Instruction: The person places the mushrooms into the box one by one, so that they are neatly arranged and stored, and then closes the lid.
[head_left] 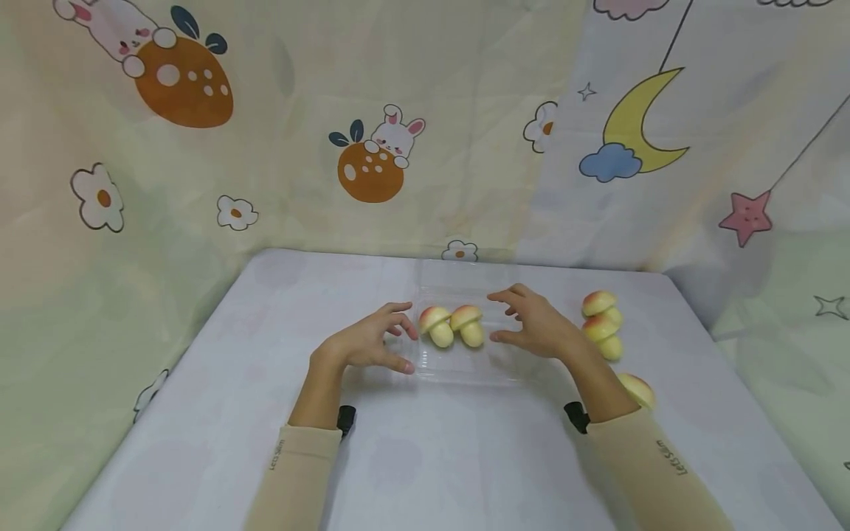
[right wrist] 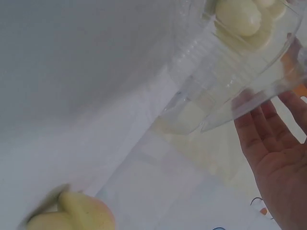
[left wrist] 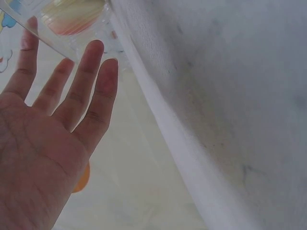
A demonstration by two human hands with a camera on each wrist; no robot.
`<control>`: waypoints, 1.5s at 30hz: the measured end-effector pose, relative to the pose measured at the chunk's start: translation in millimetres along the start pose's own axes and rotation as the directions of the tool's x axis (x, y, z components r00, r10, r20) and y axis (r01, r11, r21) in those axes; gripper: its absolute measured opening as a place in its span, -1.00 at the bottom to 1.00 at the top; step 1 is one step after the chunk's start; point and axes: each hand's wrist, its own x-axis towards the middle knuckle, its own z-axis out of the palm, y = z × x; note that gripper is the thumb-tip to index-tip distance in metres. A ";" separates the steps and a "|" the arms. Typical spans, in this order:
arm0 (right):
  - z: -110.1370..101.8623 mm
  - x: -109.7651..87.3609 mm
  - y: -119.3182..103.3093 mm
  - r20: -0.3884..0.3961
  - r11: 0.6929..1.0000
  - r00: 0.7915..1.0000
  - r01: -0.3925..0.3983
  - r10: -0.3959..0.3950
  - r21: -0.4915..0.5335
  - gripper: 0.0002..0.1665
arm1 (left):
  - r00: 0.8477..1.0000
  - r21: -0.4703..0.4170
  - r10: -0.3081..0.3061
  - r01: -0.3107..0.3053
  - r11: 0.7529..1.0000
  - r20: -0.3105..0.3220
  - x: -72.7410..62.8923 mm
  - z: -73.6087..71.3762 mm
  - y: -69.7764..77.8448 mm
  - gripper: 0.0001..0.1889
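- Left hand (head_left: 368, 341) and right hand (head_left: 541, 326): fingers spread wide on either side of the clear box (head_left: 458, 363), just below the head view's centre.
- Uneven pressure could tilt it, sliding the mushroom-shaped pieces (head_left: 471, 333) inside.

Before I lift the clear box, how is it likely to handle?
The box looks like thin, see-through plastic, so it is probably light and may flex if squeezed. Its smooth, shiny surface could be a bit slippery. The two mushrooms in it are rounded and seem unsecured, so they might roll if it tilts.
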 end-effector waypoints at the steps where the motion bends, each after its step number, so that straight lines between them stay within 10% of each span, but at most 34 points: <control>1: -0.7 -1.0 -0.2 -0.002 1.000 1.000 -0.001 0.001 -0.005 -0.20 | 1.000 -0.002 -0.003 0.003 1.000 -0.002 -0.4 -0.3 0.3 -0.39; 45: -31.9 -68.8 29.2 -0.090 0.993 0.996 -0.014 0.003 -0.119 -0.24 | 1.000 0.005 0.012 -0.012 1.000 -0.003 -3.7 1.7 2.1 -0.41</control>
